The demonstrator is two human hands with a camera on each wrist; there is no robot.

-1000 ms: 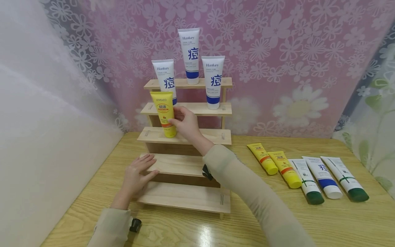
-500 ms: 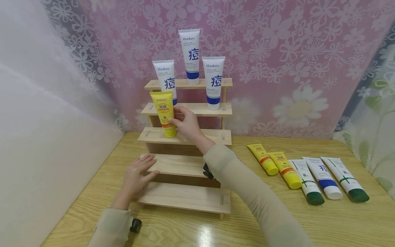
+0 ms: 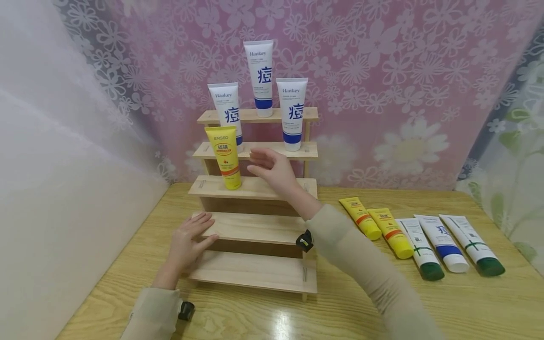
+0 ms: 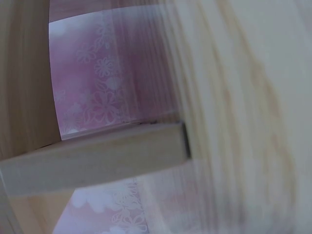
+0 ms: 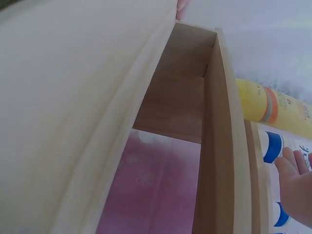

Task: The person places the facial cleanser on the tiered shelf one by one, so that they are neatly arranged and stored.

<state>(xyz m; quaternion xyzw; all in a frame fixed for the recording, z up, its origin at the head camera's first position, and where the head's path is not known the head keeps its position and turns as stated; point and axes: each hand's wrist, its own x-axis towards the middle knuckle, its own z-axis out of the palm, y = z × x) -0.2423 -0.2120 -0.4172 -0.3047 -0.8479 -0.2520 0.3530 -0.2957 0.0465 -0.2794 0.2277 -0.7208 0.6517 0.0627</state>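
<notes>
A yellow tube (image 3: 227,158) stands upright on its cap at the left end of the middle shelf. Just right of it, my right hand (image 3: 278,174) hovers above that shelf, thumb and fingers apart with nothing between them; the right wrist view also shows this hand (image 5: 297,190) apart from the yellow tube (image 5: 273,105). My left hand (image 3: 189,241) rests on the left end of a lower shelf of the wooden stepped rack (image 3: 255,271). Behind the yellow tube, a white-and-blue tube (image 3: 225,106) is partly hidden. The left wrist view shows only rack boards (image 4: 97,158), no fingers.
Another white-and-blue tube (image 3: 292,113) stands on the second shelf's right, and one more tube (image 3: 260,78) on the top. On the table's right lie two yellow tubes (image 3: 391,233), two green-capped tubes (image 3: 471,245) and a white-and-blue tube (image 3: 442,243). A wall (image 3: 85,156) borders the left.
My right hand has let go of the yellow tube and drawn back to the right. The tube stays standing on the shelf. My left hand has not moved.
</notes>
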